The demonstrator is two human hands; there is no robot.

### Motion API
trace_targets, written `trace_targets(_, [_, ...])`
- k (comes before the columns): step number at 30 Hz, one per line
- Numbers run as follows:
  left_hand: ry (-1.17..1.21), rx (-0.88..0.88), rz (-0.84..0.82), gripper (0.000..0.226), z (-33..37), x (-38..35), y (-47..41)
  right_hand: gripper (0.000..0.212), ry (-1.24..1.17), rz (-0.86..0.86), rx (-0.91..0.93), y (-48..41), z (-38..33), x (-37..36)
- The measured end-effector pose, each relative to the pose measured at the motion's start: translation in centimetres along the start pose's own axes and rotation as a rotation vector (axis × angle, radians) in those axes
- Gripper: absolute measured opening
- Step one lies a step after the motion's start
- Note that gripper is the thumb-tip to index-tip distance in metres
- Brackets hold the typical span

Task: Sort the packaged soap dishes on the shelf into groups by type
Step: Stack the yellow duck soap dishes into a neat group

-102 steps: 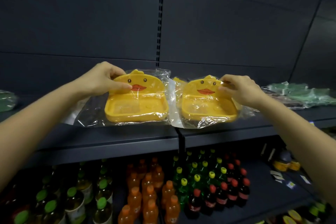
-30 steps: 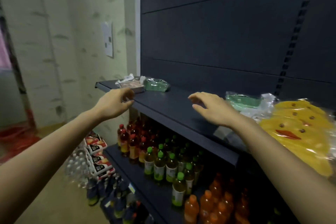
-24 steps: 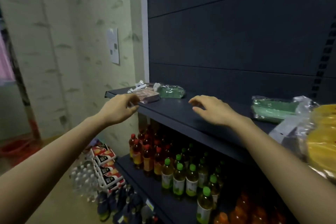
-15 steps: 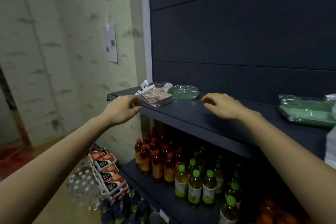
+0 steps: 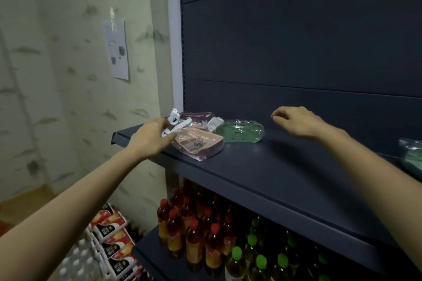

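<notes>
Lying beside pink soap dish (image 5: 198, 143), green soap dish (image 5: 239, 131), bottles (image 5: 194, 242) below, wall notice (image 5: 116, 50)

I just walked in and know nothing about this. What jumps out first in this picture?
Two bare arms reach toward a dark shelf: the left hand is at a pinkish-brown wrapped soap dish near the shelf's left end, while the right hand hovers open farther right. Beside that pack lies a green wrapped soap dish, and red- and green-capped bottles fill the level below.
</notes>
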State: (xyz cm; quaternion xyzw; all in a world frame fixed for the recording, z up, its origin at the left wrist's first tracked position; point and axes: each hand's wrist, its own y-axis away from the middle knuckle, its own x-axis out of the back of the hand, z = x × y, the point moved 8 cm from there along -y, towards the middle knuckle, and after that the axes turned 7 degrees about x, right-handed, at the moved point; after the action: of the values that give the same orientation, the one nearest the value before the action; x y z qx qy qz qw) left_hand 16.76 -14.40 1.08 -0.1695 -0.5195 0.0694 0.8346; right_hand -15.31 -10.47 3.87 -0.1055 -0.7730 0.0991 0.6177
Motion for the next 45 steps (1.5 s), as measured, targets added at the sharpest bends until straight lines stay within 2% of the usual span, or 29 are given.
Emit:
trace_targets(5, [-0.041, 0.087, -0.113, 0.061, -1.7, -2.9, -6.1, 0.037, -0.039, -0.005, -0.106, -5.0, 1.5, -1.1])
trace_targets(9, [-0.011, 0.108, -0.290, 0.073, -2.9, -6.0, -8.8, 0.044, -0.066, -0.039, -0.175, -7.8, 2.4, -3.0])
trace_targets(11, [0.090, 0.116, -0.378, 0.065, -3.0, -7.2, -9.6, 0.052, -0.095, -0.068, -0.224, -8.4, 2.4, -3.9])
trace_targets(14, [0.356, 0.176, -0.595, 0.048, -3.0, -9.0, -9.7, 0.067, -0.206, -0.129, -0.344, -8.4, 2.1, -5.0])
trace_targets(16, [0.380, 0.162, -0.651, 0.043, -3.0, -9.4, -10.1, 0.073, -0.239, -0.176, -0.409, -8.0, 1.9, -5.4])
trace_targets(18, [0.410, 0.124, -0.659, 0.038, -3.0, -9.1, -10.4, 0.077, -0.212, -0.186, -0.445, -7.8, 1.8, -5.2])
trace_targets(23, [0.481, 0.000, -0.577, 0.031, -3.6, -4.8, -12.3, 0.074, 0.064, -0.101, -0.450, -7.7, 0.6, -3.2])
trace_targets(27, [0.482, -0.010, -0.474, 0.031, -5.0, -0.7, -15.0, 0.085, 0.024, -0.176, -0.497, -8.0, -2.1, -4.7])
trace_targets(30, [0.509, -0.010, -0.445, 0.028, -6.0, 0.3, -16.3, 0.085, -0.066, -0.254, -0.566, -8.4, -3.8, -6.8])
trace_targets(32, [0.529, -0.011, -0.450, 0.024, -6.5, 0.2, -16.8, 0.078, -0.128, -0.297, -0.628, -8.5, -4.6, -8.1])
trace_targets(34, [0.538, -0.020, -0.467, 0.022, -6.8, -0.4, -17.0, 0.063, -0.135, -0.322, -0.678, -8.1, -5.1, -8.8])
trace_targets(38, [0.551, -0.047, -0.491, 0.024, -7.4, -1.5, -17.3, 0.037, -0.155, -0.225, -0.668, -7.5, -5.3, -8.2])
trace_targets(45, [0.664, -0.091, -0.532, 0.017, -5.4, -2.7, -17.2, 0.030, 0.091, -0.076, -0.693, -3.9, -4.1, -4.7])
